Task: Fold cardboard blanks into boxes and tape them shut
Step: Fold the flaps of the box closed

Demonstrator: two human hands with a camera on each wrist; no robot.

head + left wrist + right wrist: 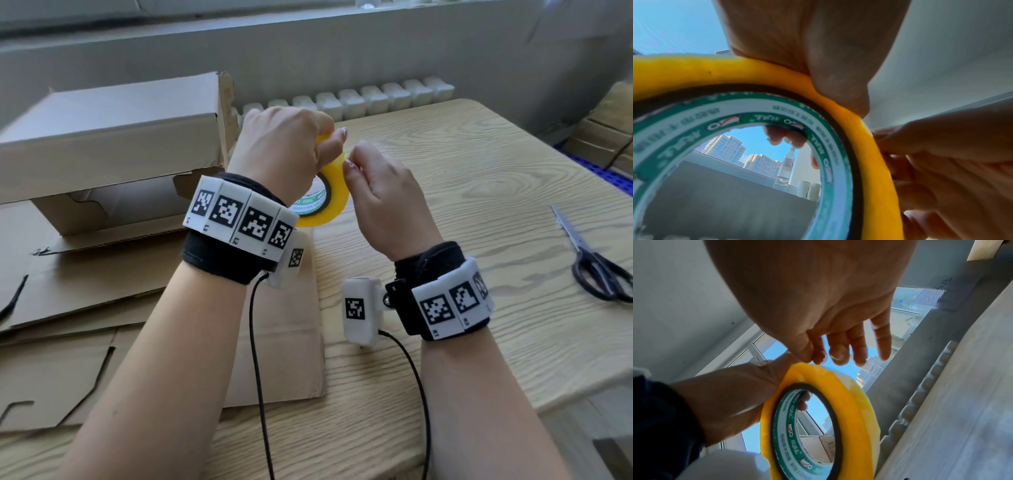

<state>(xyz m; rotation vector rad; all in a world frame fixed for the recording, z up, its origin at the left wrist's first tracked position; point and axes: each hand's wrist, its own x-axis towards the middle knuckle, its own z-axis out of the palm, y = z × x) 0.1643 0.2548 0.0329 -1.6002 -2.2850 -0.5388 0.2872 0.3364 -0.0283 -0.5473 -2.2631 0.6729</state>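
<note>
1. Two hands meet above the table (479,192): your left hand (281,150) grips the tape roll (329,192), fingers through its core.
2. Your right hand (380,195) pinches the roll's rim, other fingers loosely extended.
3. The folded box (113,137) sits behind, left.

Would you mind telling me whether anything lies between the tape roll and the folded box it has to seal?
Nothing visible does: the left hand holds the tape roll in the air right beside the folded box, with only air between.
</note>
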